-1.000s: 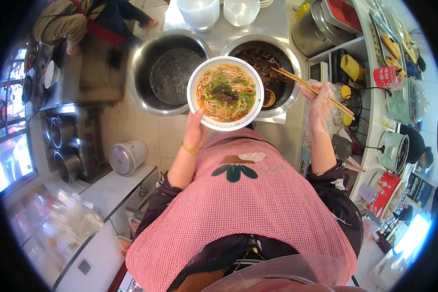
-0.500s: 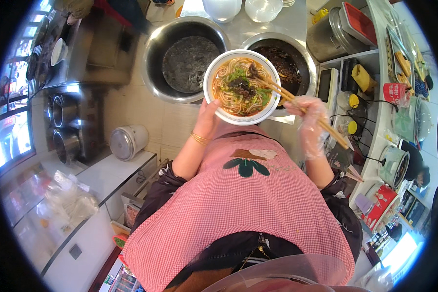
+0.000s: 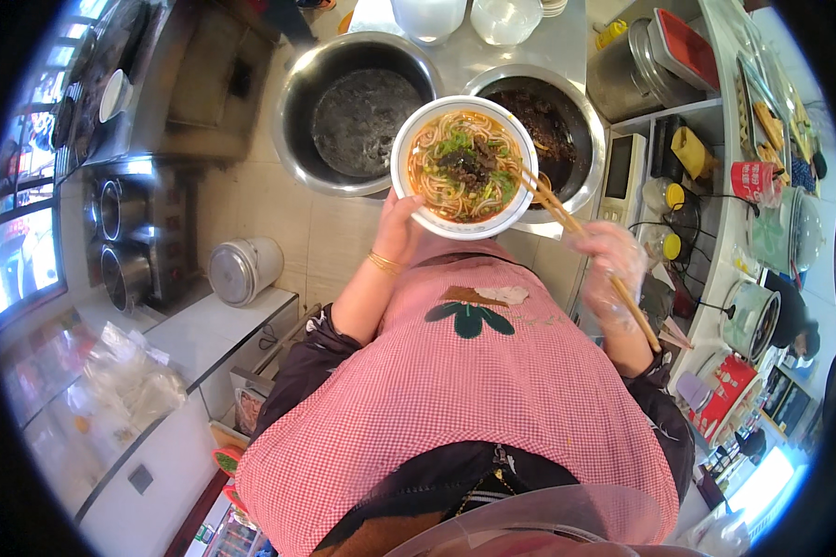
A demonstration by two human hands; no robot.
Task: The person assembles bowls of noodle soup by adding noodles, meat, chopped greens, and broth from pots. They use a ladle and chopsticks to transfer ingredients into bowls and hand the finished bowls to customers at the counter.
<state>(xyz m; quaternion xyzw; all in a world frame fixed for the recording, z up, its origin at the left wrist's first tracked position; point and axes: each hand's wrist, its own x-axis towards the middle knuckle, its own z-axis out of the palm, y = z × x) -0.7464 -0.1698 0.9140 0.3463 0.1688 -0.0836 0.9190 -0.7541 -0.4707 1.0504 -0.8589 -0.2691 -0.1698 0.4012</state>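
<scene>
White, the bowl [image 3: 474, 229] is resting in my left hand [image 3: 398, 229], the nearer one, gripping it at eight o'clock; my gloved right hand [image 3: 615, 265], apart, is clamping chopsticks [image 3: 557, 212], their long axis pointing towards eleven o'clock, their tips overlapping the noodles' edge [image 3: 515, 176] at three; from that hand, the bowl is lying at ten o'clock

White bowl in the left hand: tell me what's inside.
The white bowl holds noodles in reddish broth, greens and a dark topping near the middle. Its inner bottom is hidden under the food.
</scene>
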